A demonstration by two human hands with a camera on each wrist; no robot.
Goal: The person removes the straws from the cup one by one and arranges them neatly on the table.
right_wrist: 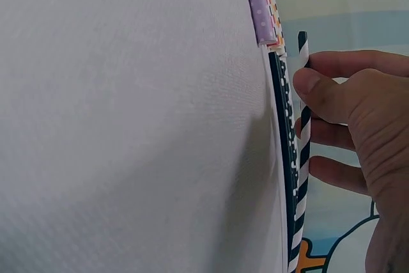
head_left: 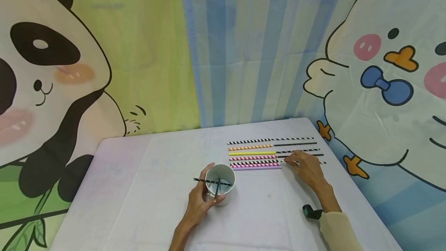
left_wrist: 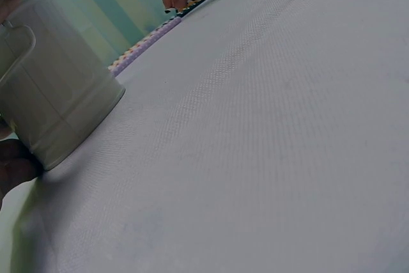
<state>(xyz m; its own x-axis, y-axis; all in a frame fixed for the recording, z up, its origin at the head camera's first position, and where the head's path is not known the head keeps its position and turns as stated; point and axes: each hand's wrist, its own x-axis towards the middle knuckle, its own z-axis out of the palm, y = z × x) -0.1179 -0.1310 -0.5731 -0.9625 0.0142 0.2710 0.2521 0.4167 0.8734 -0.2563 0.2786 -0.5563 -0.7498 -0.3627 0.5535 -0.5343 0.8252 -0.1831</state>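
Note:
My left hand [head_left: 198,201] grips a white mug [head_left: 228,193] that has a handle. Two dark patterned paper straws lean inside it; one straw [head_left: 200,180] sticks out past the left rim, the other straw [head_left: 215,196] toward the front. In the left wrist view the mug [left_wrist: 57,81] tilts over the white cloth. To the right, my right hand [head_left: 308,169] pinches a black-and-white striped straw [right_wrist: 302,187] between thumb and fingers, at the near side of a row of dark straws. Beside it in the right wrist view lies a black dotted straw [right_wrist: 284,100].
Left of the dark straws lie several coloured ones, including an orange straw [head_left: 249,147], a yellow straw [head_left: 251,153] and a purple straw [head_left: 258,168]. A small dark device [head_left: 311,212] is at my right wrist. Cartoon-printed curtains [head_left: 237,49] border the white table [head_left: 139,204].

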